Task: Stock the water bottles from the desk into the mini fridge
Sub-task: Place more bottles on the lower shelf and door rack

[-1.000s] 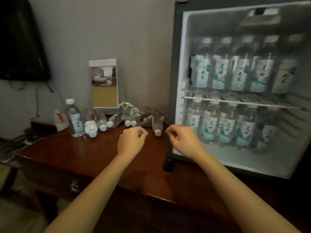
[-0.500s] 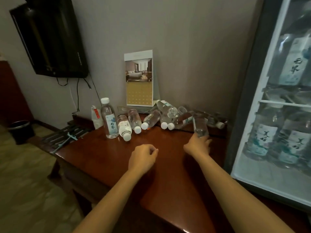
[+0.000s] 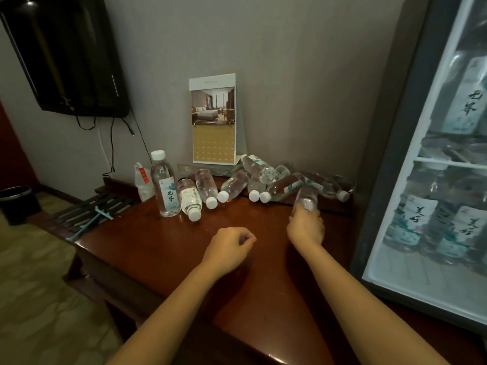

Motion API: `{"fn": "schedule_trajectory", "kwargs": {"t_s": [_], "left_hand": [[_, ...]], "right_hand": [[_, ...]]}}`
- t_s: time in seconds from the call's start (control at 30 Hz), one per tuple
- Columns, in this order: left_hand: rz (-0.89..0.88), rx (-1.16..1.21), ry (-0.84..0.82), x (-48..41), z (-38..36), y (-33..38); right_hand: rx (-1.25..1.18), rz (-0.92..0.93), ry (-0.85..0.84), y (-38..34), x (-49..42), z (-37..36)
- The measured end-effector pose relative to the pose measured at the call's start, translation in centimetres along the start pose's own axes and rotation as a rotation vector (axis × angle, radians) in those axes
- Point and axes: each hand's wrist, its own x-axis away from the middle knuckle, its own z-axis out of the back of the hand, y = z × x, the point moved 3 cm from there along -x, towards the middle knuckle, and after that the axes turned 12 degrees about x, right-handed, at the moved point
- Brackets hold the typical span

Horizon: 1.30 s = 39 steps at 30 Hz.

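- Reddish-brown wood desk under both forearms, spreading left and toward the camera from the grip.
- White-lined mini fridge just right of the grip, door open, standing bottles on two levels inside, blurred.
- Black wall screen far up and left of the grip.
- Desk calendar against the wall, above and left of the grip.
- Pile of water bottles lying on the desk directly behind and left of the grip, white caps toward the camera.
- Upright bottle at the pile's left end, well left of the grip.
- Right hand wrapped around the near end of a tilted bottle, grasping it at the pile's right side, near the fridge.
- Left hand clenched loosely, holding nothing, just left of the grip and nearer the camera, above the desk.
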Motion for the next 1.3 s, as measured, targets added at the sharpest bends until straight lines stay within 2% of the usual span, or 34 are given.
{"fn": "schedule_trajectory", "kwargs": {"t_s": [0.2, 0.4, 0.47, 0.6, 0.67, 0.8, 0.9, 1.0, 1.13, 1.23, 1.3], "left_hand": [[-0.037, 0.041, -0.009, 1.4, -0.3, 1.9], [-0.079, 0.13, -0.008, 2.5, -0.2, 4.9], [-0.07, 0.164, -0.086, 2.9, -0.1, 5.6], [0.014, 0.398, -0.444, 4.5, -1.4, 6.4], [0.046, 0.466, -0.481, 5.3, -2.3, 6.8], [0.043, 0.516, -0.407, 5.8, -3.4, 7.4], [0.033, 0.561, -0.435, 6.3, -3.9, 7.8], [0.067, 0.654, -0.452, 7.2, -4.4, 8.0], [0.075, 0.707, -0.388, 8.1, -4.5, 8.6], [0.045, 0.685, -0.391, 8.8, -4.7, 9.7], [0.027, 0.63, -0.403, 9.4, -4.9, 10.3]], "right_hand": [[-0.199, 0.044, 0.11, 1.3, 2.7, 5.1], [-0.193, 0.329, 0.068, 1.6, 5.8, 10.2], [-0.189, 0.441, 0.04, 1.4, 7.0, 11.7], [-0.107, 0.658, -0.033, 1.7, 9.1, 13.6], [-0.055, 0.703, -0.057, 2.2, 9.6, 13.9], [-0.116, 0.67, 0.024, 4.0, 10.1, 13.6], [-0.395, 0.547, 0.058, 5.9, 11.0, 12.7], [-0.651, 0.407, -0.153, 7.8, 12.5, 10.1], [-0.906, 0.384, -0.41, 9.9, 14.9, 7.6], [-0.958, 0.374, -0.486, 11.1, 15.9, 7.2], [-0.976, 0.36, -0.47, 11.8, 16.6, 7.3]]}}
